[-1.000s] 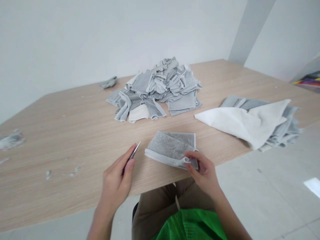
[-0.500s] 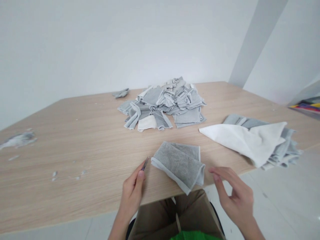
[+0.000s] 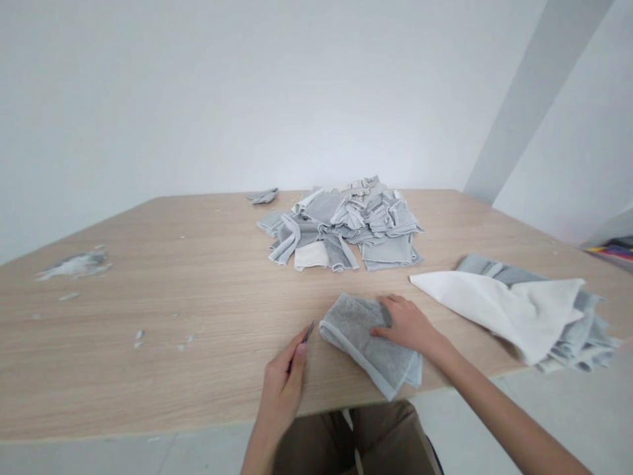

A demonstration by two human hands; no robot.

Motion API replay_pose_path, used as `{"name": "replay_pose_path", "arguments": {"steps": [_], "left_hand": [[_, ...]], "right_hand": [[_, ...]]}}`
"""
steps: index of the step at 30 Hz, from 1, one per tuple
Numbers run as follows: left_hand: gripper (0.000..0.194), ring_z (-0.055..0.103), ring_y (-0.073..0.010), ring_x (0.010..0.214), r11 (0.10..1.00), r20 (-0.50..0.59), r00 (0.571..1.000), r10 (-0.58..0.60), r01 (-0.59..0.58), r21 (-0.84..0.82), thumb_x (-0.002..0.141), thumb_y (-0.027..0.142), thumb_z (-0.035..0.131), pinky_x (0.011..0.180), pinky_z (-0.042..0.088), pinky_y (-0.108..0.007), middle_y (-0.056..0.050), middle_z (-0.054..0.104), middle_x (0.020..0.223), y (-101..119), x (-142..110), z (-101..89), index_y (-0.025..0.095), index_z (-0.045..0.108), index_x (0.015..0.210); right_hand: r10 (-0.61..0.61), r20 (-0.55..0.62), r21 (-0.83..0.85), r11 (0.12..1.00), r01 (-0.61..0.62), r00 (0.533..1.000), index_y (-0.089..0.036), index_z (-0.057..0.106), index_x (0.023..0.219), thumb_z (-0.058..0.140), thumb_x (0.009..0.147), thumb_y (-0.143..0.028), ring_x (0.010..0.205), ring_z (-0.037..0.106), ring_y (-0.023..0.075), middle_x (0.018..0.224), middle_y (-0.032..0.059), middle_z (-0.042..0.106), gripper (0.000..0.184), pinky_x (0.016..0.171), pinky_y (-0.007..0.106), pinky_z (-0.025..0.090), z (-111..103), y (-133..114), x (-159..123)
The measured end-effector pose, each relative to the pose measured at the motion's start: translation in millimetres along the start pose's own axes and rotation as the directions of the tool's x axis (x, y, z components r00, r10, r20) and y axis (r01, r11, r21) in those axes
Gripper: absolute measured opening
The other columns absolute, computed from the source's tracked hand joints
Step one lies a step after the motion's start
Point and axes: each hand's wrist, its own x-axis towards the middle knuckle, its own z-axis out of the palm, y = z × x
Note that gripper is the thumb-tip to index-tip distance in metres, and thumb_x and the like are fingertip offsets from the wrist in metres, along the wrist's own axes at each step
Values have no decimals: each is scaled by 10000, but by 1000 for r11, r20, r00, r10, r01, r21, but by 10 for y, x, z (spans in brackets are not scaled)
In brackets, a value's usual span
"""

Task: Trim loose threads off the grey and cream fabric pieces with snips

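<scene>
A folded grey cloth with pale edging lies near the table's front edge. My right hand rests on its right part from above, thumb and fingers apart. Just left of the cloth, my left hand is closed around a small pointed tool with a dark metal-looking tip, perhaps thread snips. That tip points up and away, close to the cloth's left corner but apart from it. Most of the tool is hidden in my fingers.
A heap of grey and white cloths lies at the back of the wooden table. One grey piece sits left of it. A white cloth covers a grey stack overhanging the right edge. Lint lies at left.
My right hand has moved left and forward from beside the grey cloth onto it. The left hand keeps its tool beside the cloth. The whole view has shifted.
</scene>
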Motion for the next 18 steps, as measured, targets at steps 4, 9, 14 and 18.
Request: {"name": "replay_pose_path", "arguments": {"steps": [4,9,14,18], "left_hand": [[502,619,-269,1285,1000,1,1000,23,-23,-15,981,522,440,1140,457,-432,-68,693,1326,39,-1,8,233,681,1315],[469,633,-263,1267,999,18,999,39,-38,-34,990,478,435,1131,465,-433,-82,697,1318,55,-6,6,235,690,1300],[498,619,-263,1286,998,14,1000,25,-24,-57,991,491,425,1139,452,-455,-87,682,1340,52,-14,-10,216,667,1330],[486,620,-262,1283,997,14,999,36,-35,-70,983,503,449,1139,450,-453,-73,692,1328,31,-15,3,236,671,1323]], "right_hand": [[-96,60,89,992,91,994,-169,721,1123,757,738,-299,954,715,298,1024,117,775,408,863,388,527,-84,-19,59],[-209,82,205,960,189,974,-201,749,987,671,827,-339,735,695,252,762,17,759,225,710,351,531,-144,-142,23],[-246,3,393,891,225,969,-205,756,958,655,877,-433,765,687,246,802,17,763,262,691,346,542,-591,-15,-120],[103,-218,608,792,52,970,-203,780,958,774,783,-493,767,718,254,878,80,784,339,678,351,564,-1337,285,-284]]}}
